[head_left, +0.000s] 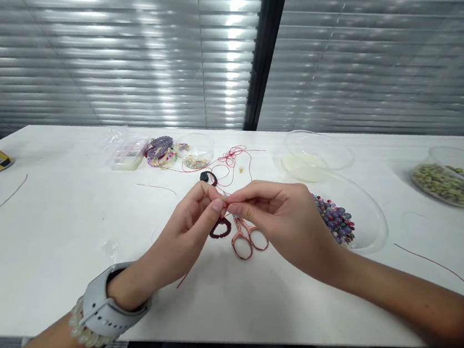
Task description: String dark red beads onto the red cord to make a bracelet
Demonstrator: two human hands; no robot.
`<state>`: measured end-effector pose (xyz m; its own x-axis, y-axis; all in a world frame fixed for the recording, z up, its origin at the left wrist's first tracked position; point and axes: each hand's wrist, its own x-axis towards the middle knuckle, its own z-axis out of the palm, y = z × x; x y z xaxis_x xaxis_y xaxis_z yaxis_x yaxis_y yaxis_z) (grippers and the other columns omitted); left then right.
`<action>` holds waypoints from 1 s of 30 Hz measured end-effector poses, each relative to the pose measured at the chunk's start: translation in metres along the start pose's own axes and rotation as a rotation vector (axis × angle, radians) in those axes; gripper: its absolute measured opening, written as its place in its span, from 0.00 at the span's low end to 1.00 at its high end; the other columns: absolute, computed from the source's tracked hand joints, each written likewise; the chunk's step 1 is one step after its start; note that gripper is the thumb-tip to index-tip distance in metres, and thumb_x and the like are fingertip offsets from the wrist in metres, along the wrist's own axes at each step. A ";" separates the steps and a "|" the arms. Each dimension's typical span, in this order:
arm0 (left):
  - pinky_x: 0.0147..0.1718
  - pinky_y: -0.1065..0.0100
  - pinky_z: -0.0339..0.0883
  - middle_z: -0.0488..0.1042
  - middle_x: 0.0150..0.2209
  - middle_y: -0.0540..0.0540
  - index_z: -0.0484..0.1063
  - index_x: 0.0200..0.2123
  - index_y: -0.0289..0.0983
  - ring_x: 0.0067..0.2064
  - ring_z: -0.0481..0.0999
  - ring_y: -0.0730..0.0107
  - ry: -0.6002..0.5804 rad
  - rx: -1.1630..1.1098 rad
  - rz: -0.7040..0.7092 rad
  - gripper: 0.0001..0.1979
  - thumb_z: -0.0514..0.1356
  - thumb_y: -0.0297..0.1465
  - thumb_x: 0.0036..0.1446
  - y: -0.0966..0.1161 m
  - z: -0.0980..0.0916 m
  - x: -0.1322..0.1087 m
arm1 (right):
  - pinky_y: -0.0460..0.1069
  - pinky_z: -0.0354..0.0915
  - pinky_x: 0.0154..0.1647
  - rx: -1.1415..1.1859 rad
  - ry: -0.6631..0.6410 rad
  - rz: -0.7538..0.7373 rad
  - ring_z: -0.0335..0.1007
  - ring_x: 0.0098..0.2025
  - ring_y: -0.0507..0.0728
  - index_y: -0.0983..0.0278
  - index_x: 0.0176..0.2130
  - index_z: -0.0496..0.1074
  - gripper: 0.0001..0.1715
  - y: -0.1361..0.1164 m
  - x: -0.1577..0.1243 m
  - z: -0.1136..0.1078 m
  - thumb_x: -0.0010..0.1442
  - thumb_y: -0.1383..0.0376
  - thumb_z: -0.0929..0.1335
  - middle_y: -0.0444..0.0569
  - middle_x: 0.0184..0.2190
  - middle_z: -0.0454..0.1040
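Both hands of the person meet above the middle of the desk [79, 268], and their fingertips come very near to each other. The left hand [186, 224] pinches a thin red cord [225, 202] between thumb and forefinger. The right hand [293, 225] also pinches this cord, with thumb and forefinger pressed together. The cord is thus at the fingertips, and one red end shows below the left hand.

Just under the left fingertips is a ring of dark red beads [220, 229]; I cannot tell if it hangs from the cord or lies on the desk. The scissors [242, 248] lie beside it, with their copper-coloured handles toward the person, while the hands partly hide the blades. Behind the hands there is a black loop [214, 179] and, farther, a loose red tangle [234, 155].

Near the right hand stands a clear bowl [379, 224] which contains purple and red beads [337, 222], partly covered by this hand. Another clear bowl [341, 155] is behind it. At the far right, a tub [434, 194] holds green pods [440, 182]. On the left wrist are a pale watch [94, 298] and a bracelet [86, 331] of whitish beads.
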<state>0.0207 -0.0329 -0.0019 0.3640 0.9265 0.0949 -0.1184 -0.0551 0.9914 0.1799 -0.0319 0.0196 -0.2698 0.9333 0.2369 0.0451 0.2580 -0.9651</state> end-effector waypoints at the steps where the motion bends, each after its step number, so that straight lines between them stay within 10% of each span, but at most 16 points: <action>1: 0.31 0.71 0.59 0.63 0.29 0.52 0.60 0.30 0.39 0.31 0.62 0.75 -0.001 -0.007 -0.002 0.09 0.52 0.33 0.64 0.000 0.000 0.000 | 0.43 0.68 0.30 -0.027 -0.006 -0.012 0.72 0.31 0.48 0.64 0.30 0.77 0.06 0.000 0.000 0.000 0.55 0.71 0.69 0.42 0.26 0.76; 30: 0.32 0.71 0.60 0.63 0.28 0.52 0.61 0.30 0.39 0.31 0.63 0.73 0.029 -0.017 -0.005 0.09 0.54 0.34 0.62 0.002 0.001 0.001 | 0.47 0.67 0.36 -0.287 0.020 -0.170 0.71 0.37 0.51 0.63 0.36 0.77 0.09 0.004 -0.003 0.000 0.58 0.69 0.66 0.46 0.34 0.74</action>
<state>0.0221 -0.0323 0.0007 0.3379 0.9371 0.0875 -0.1325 -0.0447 0.9902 0.1807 -0.0341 0.0144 -0.2774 0.8750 0.3967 0.2707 0.4674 -0.8416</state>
